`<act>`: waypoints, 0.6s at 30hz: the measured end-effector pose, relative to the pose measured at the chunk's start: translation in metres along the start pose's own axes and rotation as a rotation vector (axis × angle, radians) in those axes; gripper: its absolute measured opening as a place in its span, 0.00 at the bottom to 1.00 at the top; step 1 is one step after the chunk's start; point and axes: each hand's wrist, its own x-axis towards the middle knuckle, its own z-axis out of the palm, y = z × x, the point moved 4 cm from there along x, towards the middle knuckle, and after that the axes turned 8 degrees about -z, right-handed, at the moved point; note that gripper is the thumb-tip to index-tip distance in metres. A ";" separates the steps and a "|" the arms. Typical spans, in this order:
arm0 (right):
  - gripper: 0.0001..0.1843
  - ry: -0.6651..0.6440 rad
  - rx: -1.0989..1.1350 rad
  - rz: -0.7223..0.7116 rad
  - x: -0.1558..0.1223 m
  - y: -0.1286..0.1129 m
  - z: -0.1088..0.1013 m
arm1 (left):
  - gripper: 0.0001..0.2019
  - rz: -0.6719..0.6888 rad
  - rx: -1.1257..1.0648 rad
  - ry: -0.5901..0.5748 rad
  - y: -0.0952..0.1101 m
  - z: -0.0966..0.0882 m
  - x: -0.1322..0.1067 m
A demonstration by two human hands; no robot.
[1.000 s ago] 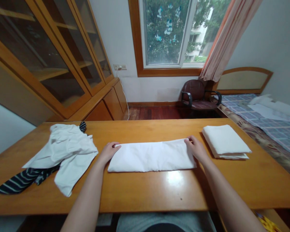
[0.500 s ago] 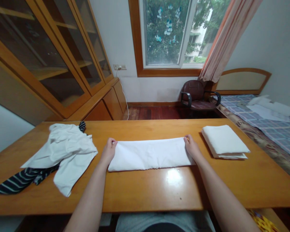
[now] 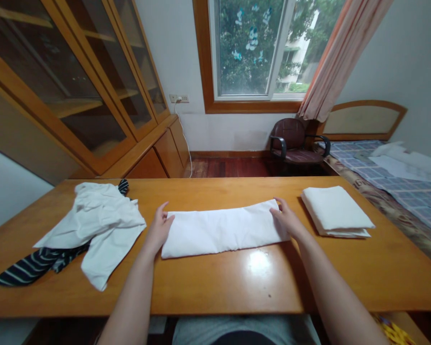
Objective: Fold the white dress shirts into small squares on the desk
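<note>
A folded white cloth (image 3: pixel 224 231) lies as a long strip across the middle of the wooden table, its far right corner slightly raised. My left hand (image 3: pixel 160 227) is at the left end, with the thumb touching the cloth's edge and the fingers spread away from it. At the other end, my right hand (image 3: pixel 286 218) pinches the far right corner, thumb on top and fingers behind. To the right sits a thick folded white cloth stack (image 3: pixel 335 211). A crumpled white garment (image 3: pixel 104 211) rests on the left, over black-and-white striped fabric (image 3: pixel 25 266).
The wooden table (image 3: pixel 208 292) spans the view. Beyond it are a glass-door cabinet (image 3: pixel 89 91), a dark red armchair (image 3: pixel 290 139) and a window with a pink curtain (image 3: pixel 339 62). A bed with a checked cover (image 3: pixel 391 177) stands to the right.
My left hand has loosened from the cloth's far left corner and its fingers have spread. My right thumb has slid inward over the cloth, and that corner has risen a little.
</note>
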 end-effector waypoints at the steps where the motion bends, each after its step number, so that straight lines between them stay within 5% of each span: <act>1: 0.33 0.021 0.001 -0.032 0.000 -0.003 0.000 | 0.31 -0.007 -0.027 0.023 0.000 0.000 -0.001; 5: 0.33 0.053 0.086 -0.200 -0.001 -0.018 0.002 | 0.28 0.006 -0.107 0.138 0.005 -0.003 -0.002; 9: 0.33 0.143 0.093 -0.222 0.000 -0.016 0.004 | 0.27 0.032 -0.183 0.217 0.008 -0.004 0.000; 18: 0.34 0.126 -0.267 -0.115 0.014 -0.002 0.009 | 0.19 -0.008 0.040 0.142 -0.006 0.009 0.019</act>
